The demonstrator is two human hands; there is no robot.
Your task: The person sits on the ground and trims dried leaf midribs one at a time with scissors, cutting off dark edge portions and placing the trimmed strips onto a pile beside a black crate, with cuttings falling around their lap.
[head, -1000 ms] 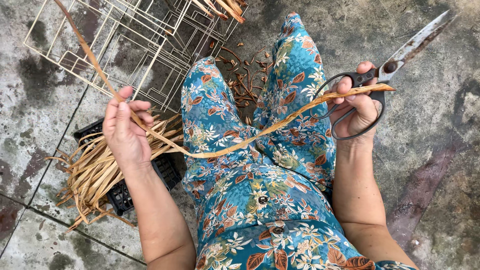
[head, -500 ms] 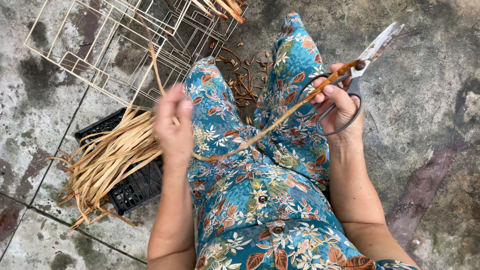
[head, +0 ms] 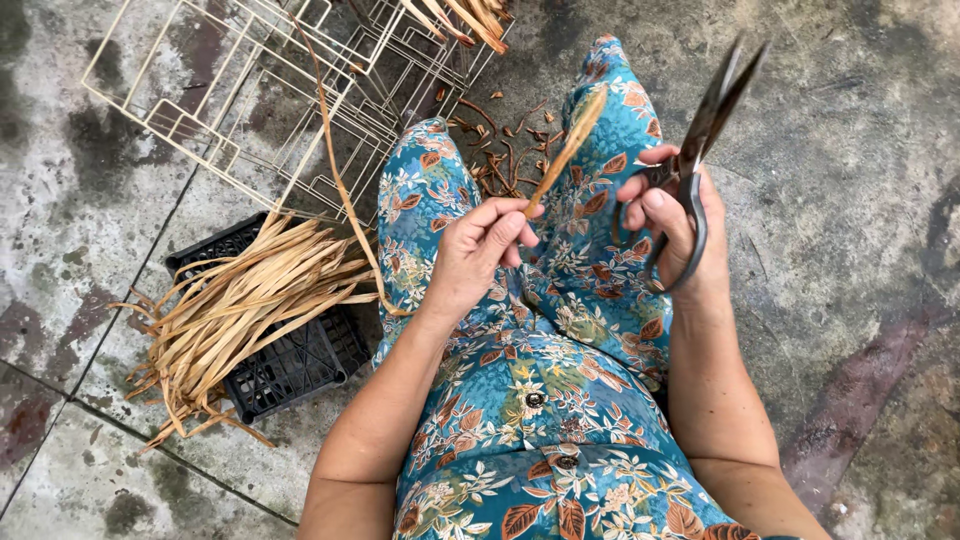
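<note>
The left hand (head: 478, 255) pinches a dry reed strip (head: 565, 152) between its fingers. The right hand (head: 672, 228) grips dark scissors (head: 712, 110), blades nearly closed, pointing up above the lap.

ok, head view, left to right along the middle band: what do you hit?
Bundle of dried strips on the black crate → left hand pinching a tan strip → right hand holding the scissors, blades pointing up → bare concrete floor.
</note>
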